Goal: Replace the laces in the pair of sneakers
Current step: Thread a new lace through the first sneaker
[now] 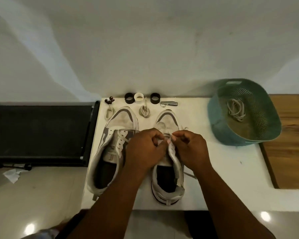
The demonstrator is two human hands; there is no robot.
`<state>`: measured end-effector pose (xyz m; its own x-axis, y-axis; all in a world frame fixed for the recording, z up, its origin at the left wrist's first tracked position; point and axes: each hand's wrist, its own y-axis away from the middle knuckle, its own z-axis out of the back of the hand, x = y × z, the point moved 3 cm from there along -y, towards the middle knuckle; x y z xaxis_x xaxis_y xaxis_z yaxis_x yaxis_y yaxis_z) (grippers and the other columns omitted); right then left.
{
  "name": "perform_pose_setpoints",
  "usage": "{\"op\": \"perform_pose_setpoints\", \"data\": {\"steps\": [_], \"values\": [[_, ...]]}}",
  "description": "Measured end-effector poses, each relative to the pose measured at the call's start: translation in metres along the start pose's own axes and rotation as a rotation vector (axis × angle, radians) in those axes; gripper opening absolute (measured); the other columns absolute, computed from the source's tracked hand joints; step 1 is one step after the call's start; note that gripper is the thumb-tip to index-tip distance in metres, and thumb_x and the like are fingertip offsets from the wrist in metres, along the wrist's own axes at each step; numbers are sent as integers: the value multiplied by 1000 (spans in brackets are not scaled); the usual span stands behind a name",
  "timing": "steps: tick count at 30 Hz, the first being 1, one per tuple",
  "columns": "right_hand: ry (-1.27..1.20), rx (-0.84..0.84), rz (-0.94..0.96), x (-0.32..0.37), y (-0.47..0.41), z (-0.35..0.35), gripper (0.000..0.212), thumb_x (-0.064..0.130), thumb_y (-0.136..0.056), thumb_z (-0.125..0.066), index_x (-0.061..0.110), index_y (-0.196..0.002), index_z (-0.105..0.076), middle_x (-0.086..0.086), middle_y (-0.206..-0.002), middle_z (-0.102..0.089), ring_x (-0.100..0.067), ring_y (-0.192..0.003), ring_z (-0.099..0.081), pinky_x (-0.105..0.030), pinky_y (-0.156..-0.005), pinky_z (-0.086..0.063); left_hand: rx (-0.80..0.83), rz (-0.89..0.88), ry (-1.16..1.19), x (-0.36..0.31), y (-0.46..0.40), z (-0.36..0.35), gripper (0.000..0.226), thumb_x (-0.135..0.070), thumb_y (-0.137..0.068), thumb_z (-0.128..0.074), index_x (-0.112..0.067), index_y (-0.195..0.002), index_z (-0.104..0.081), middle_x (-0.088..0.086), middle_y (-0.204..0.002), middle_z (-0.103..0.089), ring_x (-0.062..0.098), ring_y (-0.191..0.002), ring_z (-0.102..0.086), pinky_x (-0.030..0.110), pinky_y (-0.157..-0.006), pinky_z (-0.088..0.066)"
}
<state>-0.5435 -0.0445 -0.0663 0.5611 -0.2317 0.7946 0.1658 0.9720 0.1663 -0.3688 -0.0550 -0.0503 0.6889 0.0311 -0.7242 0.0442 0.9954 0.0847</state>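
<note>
Two white and grey sneakers stand side by side on a white table [223, 178], toes pointing away from me. The left sneaker [110, 144] has its lace partly threaded and loose. Over the tongue of the right sneaker [167, 169], my left hand [143, 149] and my right hand [190, 149] meet, fingers pinched on its white lace [190, 175] at the eyelets. One end of that lace trails out to the right of the shoe. Two bundled laces lie beyond the shoes, one [109, 112] at the left, one [144, 111] between the toes.
A teal perforated basket [245, 135] at the right holds a coiled lace [236, 109]. Along the table's far edge sit two black rings [129, 98], a white ring [139, 97] and a metal tool [169, 103]. A black rack [40, 131] stands left; a wooden surface [292, 144] lies right.
</note>
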Motion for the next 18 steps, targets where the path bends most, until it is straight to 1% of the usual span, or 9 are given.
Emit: {"op": "perform_pose_setpoints", "data": {"steps": [1,2,4,6,9,12,14,16,18], "values": [[19,10,10,1,-2,0,6,31,-93,-71,36,-91,-73,23,-79,-69,7,-78,-65,-4,-69,-43,6,31,3,0,3,-1,22,-53,-83,-74,-33,-90,-73,-12,-68,-64,3,-65,-62,35,-65,-57],[36,15,26,2,-5,0,5,30,-92,-72,34,-91,-75,20,-80,-70,6,-77,-66,-7,-70,-46,-3,39,-22,0,7,-2,25,-56,-83,-73,-33,-92,-73,-13,-70,-65,2,-66,-62,34,-65,-57],[56,18,72,7,-9,1,5,27,-91,-73,29,-91,-78,17,-81,-73,4,-77,-67,-10,-72,-48,-21,33,-98,-4,11,0,34,-64,-81,-69,-36,-99,-75,-16,-85,-68,-1,-78,-63,30,-72,-58],[89,30,128,8,-11,0,7,24,-90,-73,28,-92,-79,17,-84,-73,4,-79,-66,-8,-74,-47,-23,15,-181,-9,12,1,44,-70,-79,-64,-36,-106,-74,-18,-103,-68,0,-93,-62,29,-82,-56],[129,61,189,9,-12,0,8,20,-89,-74,27,-89,-78,17,-80,-67,3,-79,-63,-7,-72,-43,-7,3,-214,-11,10,5,50,-71,-77,-64,-36,-110,-75,-17,-114,-67,1,-104,-61,27,-90,-53],[179,97,261,9,-15,1,7,18,-87,-76,24,-89,-77,20,-79,-60,1,-78,-60,-8,-71,-42,0,-45,-235,-9,12,8,50,-67,-78,-68,-36,-117,-74,-16,-121,-67,4,-111,-59,21,-91,-44],[199,114,286,11,-17,1,7,17,-86,-77,23,-88,-77,16,-80,-61,-3,-78,-60,-15,-72,-46,13,-49,-258,-6,13,7,59,-70,-77,-65,-37,-126,-69,-15,-127,-63,9,-117,-58,26,-96,-45],[214,129,294,12,-19,1,8,16,-84,-77,23,-85,-76,11,-81,-64,-7,-78,-61,-21,-72,-48,46,-37,-287,-2,13,4,71,-76,-78,-56,-36,-137,-59,-10,-132,-60,17,-123,-56,38,-102,-49],[233,143,294,12,-19,1,9,14,-83,-76,23,-83,-75,9,-81,-65,-9,-78,-60,-25,-72,-49,74,5,-284,2,13,1,85,-82,-81,-49,-30,-149,-46,-4,-143,-56,21,-133,-51,43,-109,-46]]}}
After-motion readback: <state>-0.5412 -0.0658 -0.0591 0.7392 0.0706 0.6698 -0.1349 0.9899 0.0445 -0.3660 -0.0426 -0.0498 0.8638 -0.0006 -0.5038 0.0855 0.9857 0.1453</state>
